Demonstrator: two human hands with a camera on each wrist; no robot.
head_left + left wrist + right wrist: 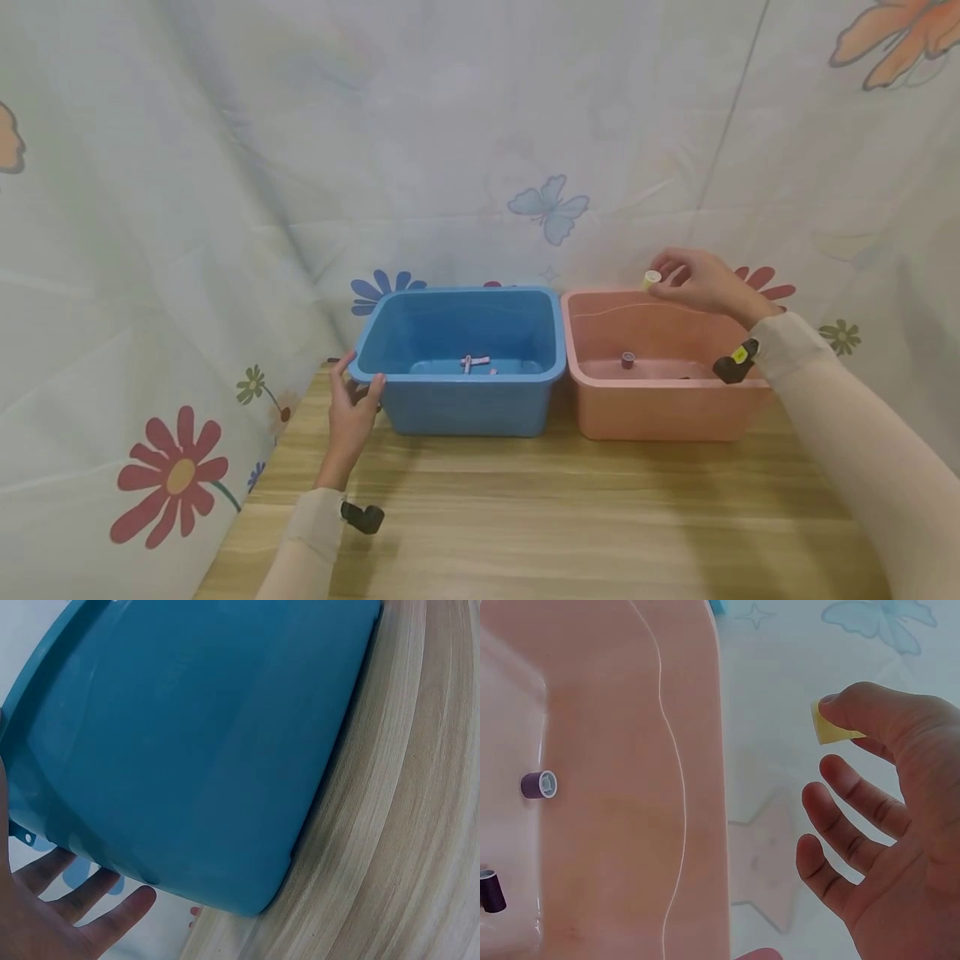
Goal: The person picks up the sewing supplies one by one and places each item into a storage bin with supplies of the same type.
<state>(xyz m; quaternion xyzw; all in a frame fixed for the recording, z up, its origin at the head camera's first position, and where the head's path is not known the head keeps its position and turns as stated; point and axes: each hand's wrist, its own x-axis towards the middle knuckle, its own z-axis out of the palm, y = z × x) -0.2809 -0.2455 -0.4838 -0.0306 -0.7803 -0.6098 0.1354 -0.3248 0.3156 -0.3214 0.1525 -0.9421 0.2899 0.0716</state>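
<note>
Between thumb and index finger, my right hand (697,283) pinches a small spool of yellow thread (650,281) above the back rim of the pink bin (660,412). Its other fingers are spread and loosely bent in the right wrist view. A purple spool (538,784) and a darker spool (491,891) lie on the pink bin's floor. At the left front corner of the blue bin (465,408), my left hand (352,412) holds the rim, thumb at the front and fingers round the side. Several small pale pink stick-like pieces (475,362) lie inside the blue bin.
Both bins stand side by side on a wood-grain table (525,517), their rims nearly meeting. Behind them hangs a pale curtain (450,125) printed with flowers and butterflies. A thin pale wavy line (676,750) runs along the pink bin's back wall.
</note>
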